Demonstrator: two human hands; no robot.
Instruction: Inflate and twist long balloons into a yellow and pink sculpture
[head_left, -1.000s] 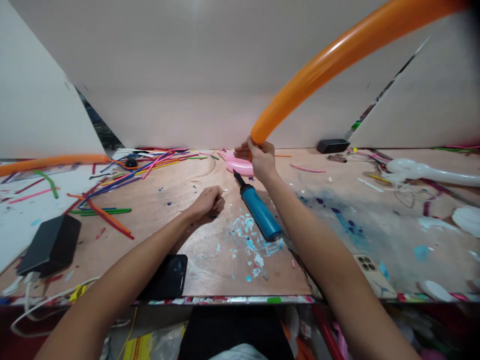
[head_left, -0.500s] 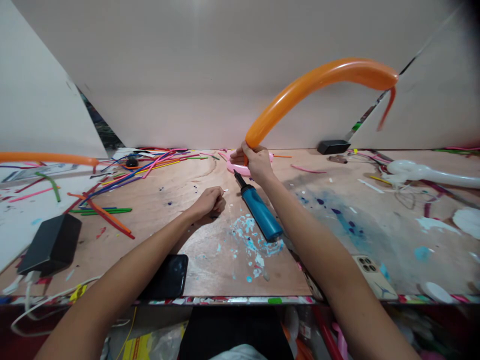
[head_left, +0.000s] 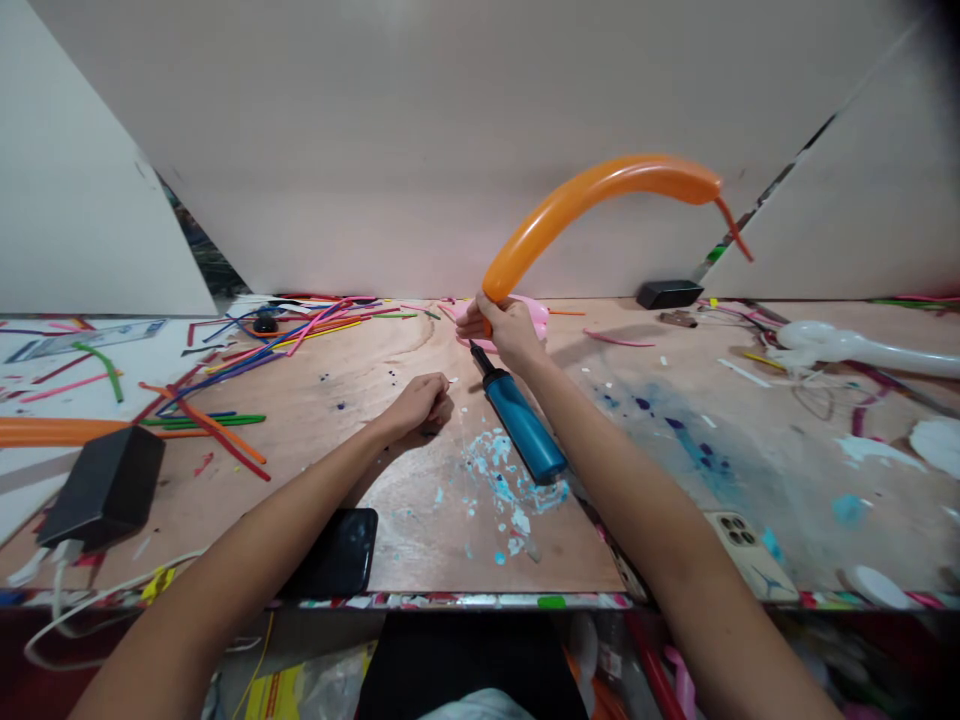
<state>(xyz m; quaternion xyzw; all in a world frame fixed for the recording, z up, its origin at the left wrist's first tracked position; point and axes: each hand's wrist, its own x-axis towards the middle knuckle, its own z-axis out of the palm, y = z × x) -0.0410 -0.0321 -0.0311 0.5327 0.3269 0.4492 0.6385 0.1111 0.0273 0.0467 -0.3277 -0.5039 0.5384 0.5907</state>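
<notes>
My right hand [head_left: 504, 328] pinches the near end of an inflated orange balloon [head_left: 592, 190]. The long balloon arches up and to the right, with a thin uninflated tail hanging from its far end. My left hand [head_left: 421, 403] is closed in a fist resting on the table; whatever may be inside its fingers is hidden. Between my forearms lies a blue hand pump [head_left: 528, 430], its black nozzle pointing at my right hand. Behind that hand, a pink balloon [head_left: 538, 316] lies on the table, partly covered.
Loose uninflated balloons [head_left: 292, 335] lie scattered at the left, near a black box [head_left: 105, 490] with a white cable. Another orange balloon [head_left: 52, 432] reaches behind this box. One phone [head_left: 341, 550] lies under my left forearm, another [head_left: 750, 555] right. A white balloon [head_left: 862, 348] lies right.
The far end of the held orange balloon has swung down and to the left. At the left edge, the other orange balloon has dropped lower and nearer. Both hands stay nearly in place.
</notes>
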